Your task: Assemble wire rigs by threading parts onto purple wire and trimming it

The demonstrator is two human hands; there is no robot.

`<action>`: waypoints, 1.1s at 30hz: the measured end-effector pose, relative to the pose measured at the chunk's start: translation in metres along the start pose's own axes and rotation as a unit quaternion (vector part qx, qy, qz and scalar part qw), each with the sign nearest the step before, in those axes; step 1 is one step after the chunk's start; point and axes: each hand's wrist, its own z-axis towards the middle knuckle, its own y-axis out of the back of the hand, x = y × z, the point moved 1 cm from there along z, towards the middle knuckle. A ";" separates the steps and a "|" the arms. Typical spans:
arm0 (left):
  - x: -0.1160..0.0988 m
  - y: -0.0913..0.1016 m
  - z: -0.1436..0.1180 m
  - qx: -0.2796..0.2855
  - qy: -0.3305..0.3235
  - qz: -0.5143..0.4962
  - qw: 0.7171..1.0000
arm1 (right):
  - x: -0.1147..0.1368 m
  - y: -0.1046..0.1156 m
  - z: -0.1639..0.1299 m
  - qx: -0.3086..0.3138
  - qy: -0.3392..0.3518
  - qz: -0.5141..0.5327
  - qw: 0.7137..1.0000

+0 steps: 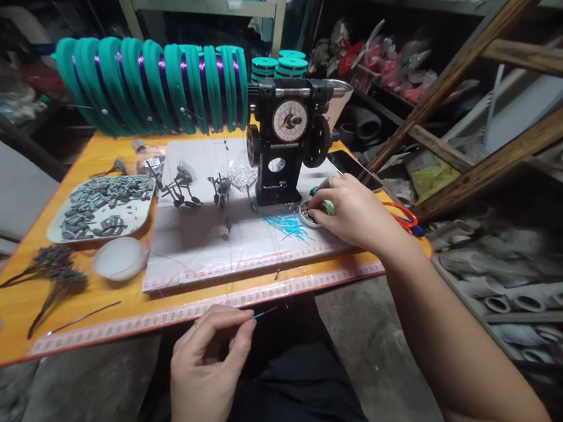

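The left hand (pixel 208 358) hangs below the table (pixel 9 316) edge over the lap, thumb and forefinger pinched on a thin blue tube (pixel 265 313) with a fine line running up from it; the right hand (pixel 354 212) reaches across the white mat (pixel 192 242), fingertips curled down into a small round tin (pixel 307 214) beside the black winder (pixel 286 141); loose blue tubes (pixel 287 225) lie just left of the tin; teal spools (pixel 149 83) stand behind; a tray (pixel 65 235) of grey sinkers sits far left
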 end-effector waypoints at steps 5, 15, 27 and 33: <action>-0.002 0.000 0.002 -0.011 0.012 -0.014 1.000 | 0.000 0.002 -0.008 -0.034 0.000 0.011 0.999; -0.008 0.000 -0.002 -0.005 0.022 -0.027 0.999 | 0.073 0.007 -0.075 -0.021 -0.122 0.500 0.857; -0.014 0.003 -0.008 0.026 0.025 -0.039 0.999 | 0.109 -0.010 -0.104 0.017 -0.198 0.681 0.705; -0.015 0.004 -0.008 0.025 0.020 -0.039 0.999 | 0.109 -0.013 -0.107 0.028 -0.212 0.685 0.697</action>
